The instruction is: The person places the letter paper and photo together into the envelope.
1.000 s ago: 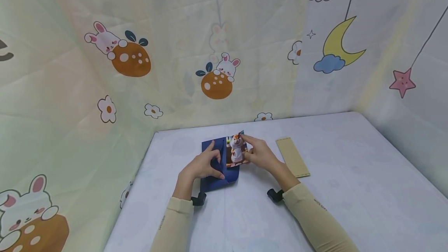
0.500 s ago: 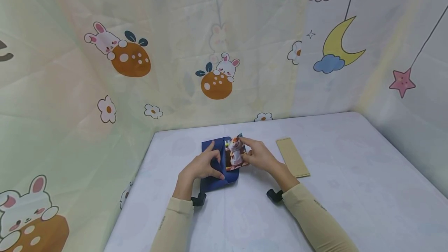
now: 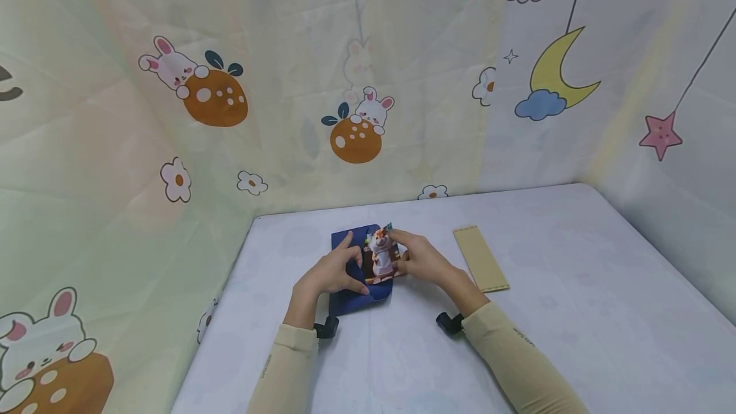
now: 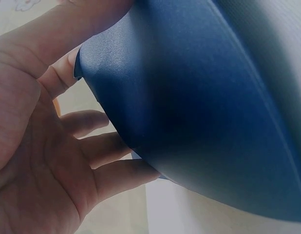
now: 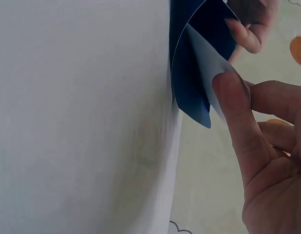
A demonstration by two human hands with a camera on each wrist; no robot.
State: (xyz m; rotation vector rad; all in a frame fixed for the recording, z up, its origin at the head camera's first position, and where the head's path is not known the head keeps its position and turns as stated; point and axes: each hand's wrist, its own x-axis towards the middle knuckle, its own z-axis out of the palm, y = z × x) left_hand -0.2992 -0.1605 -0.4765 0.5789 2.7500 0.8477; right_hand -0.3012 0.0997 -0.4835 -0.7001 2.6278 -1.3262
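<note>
A dark blue paper envelope (image 3: 351,302) lies on the table, its opening facing right. My left hand (image 3: 332,272) grips its upper side; in the left wrist view, thumb and fingers stand on either side of the bowed blue paper (image 4: 179,97). With thumb and fingertips my right hand (image 3: 427,259) pinches the right edge of a photo card (image 3: 381,259) showing a hamster-like figure in a white apron. The right wrist view shows the card's pale back (image 5: 205,58) between the envelope's parted blue layers (image 5: 187,85). The card's left edge is hidden in the envelope.
A flat beige strip (image 3: 482,259) lies on the white tabletop (image 3: 575,299) to the right of my right hand. A printed cloth backdrop (image 3: 287,114) rises behind the table. Black wrist cameras (image 3: 328,327) sit at both sleeve cuffs.
My right hand has moved left and slightly nearer, taking the card further into the envelope, so less of its left side shows. The left hand and envelope have stayed in place.
</note>
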